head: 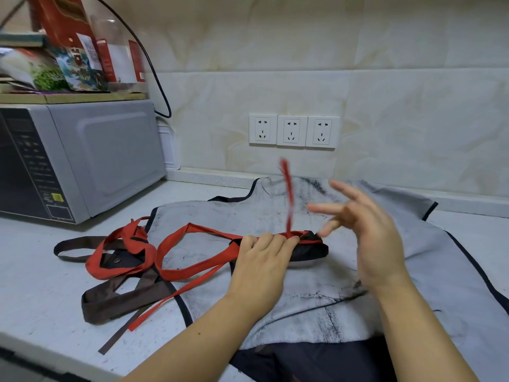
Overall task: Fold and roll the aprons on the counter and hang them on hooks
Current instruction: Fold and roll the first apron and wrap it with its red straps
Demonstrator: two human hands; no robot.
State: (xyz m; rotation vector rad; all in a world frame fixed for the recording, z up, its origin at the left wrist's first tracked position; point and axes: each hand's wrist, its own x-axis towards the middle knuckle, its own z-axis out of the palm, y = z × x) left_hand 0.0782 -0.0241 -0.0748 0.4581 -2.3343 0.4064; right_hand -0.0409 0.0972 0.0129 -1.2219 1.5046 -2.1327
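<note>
A dark apron rolled into a short bundle [308, 250] with red trim lies on top of a grey apron [344, 271] spread flat on the counter. My left hand [264, 260] presses down on the left end of the roll, fingers curled over it. My right hand [369, 230] hovers just right of the roll with fingers spread, holding nothing. A red strap end [287, 194] stands blurred in the air above the roll. Red straps [170, 252] and brown straps [124, 296] loop loosely on the counter to the left.
A grey microwave [82, 161] stands at the left with boxes and packets [68, 51] stacked on it. Three wall sockets [293, 130] sit on the tiled wall behind. A black cable [157, 78] hangs by the microwave. The white counter [41, 285] runs to a front edge at lower left.
</note>
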